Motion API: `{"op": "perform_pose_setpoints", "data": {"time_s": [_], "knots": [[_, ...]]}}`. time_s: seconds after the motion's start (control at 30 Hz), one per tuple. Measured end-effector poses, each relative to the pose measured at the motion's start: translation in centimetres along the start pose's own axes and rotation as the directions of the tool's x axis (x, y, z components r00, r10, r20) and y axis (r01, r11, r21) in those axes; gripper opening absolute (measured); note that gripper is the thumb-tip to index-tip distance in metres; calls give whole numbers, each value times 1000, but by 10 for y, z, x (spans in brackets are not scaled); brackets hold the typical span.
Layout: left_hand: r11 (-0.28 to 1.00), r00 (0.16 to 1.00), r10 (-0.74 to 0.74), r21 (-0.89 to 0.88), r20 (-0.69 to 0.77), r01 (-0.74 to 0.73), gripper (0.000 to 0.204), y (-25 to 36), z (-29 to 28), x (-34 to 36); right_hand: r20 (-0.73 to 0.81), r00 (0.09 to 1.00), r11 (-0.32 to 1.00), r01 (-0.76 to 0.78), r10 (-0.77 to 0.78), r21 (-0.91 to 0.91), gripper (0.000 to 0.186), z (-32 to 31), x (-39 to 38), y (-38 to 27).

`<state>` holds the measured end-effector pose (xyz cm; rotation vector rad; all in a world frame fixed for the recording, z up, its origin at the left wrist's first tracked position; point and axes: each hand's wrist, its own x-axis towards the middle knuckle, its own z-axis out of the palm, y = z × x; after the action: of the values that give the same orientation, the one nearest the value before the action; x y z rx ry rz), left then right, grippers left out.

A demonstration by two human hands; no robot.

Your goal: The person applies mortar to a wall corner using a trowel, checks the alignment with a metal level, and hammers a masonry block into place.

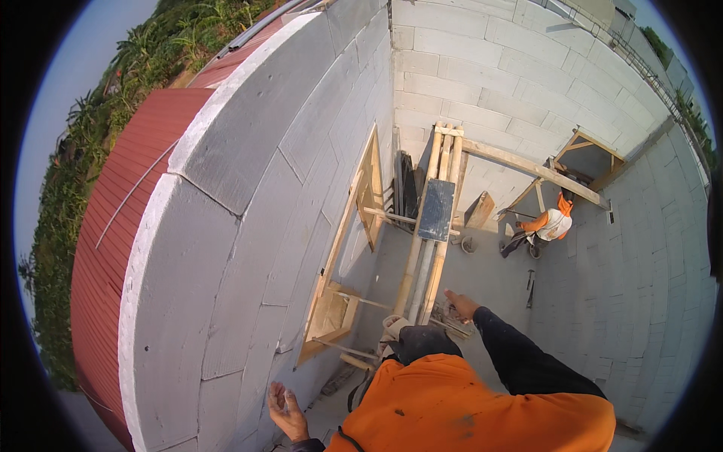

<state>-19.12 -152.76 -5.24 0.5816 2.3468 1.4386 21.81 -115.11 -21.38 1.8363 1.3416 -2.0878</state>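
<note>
My left hand [288, 413] is raised beside the grey block wall [207, 294] at the lower left, palm up with loosely spread fingers and nothing in it. My right hand [462, 305] reaches out to the right of the scaffold of long poles [422, 286], its fingers apart and empty, with the floor far below it. Beneath me the poles carry a dark rectangular board [437, 211]. My orange shirt [467, 407] fills the lower middle, hiding part of the scaffold. A wooden window frame [320, 309] is set in the left wall.
A co-worker [550, 226] in orange and white bends at a wooden-framed opening [587, 162] below right, near a bucket [468, 244] and long tools [530, 282]. A long timber [527, 169] crosses toward the right wall. Red roofing [139, 181] lies outside the left wall's top edge [147, 226].
</note>
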Motion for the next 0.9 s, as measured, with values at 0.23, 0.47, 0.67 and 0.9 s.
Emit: {"op": "perform_pose_setpoints", "data": {"time_s": [0.23, 0.47, 0.67, 0.9], "knots": [[782, 683, 527, 26, 506, -623, 19, 204, 153, 128, -18, 988, 870, -125, 152, 478, 46, -24, -102, 50], [709, 539, 596, -75, 595, -702, 25, 261, 222, 180, -66, 930, 792, -270, 363, 548, 48, -45, -95, 92], [541, 329, 617, -82, 715, -837, 56, 352, 353, 217, -28, 919, 785, -320, 393, 530, 59, -93, -69, 91], [457, 245, 466, 5, 850, -889, 80, 447, 529, 301, -250, 925, 912, -181, 285, 368, 54, -202, -10, 26]]}}
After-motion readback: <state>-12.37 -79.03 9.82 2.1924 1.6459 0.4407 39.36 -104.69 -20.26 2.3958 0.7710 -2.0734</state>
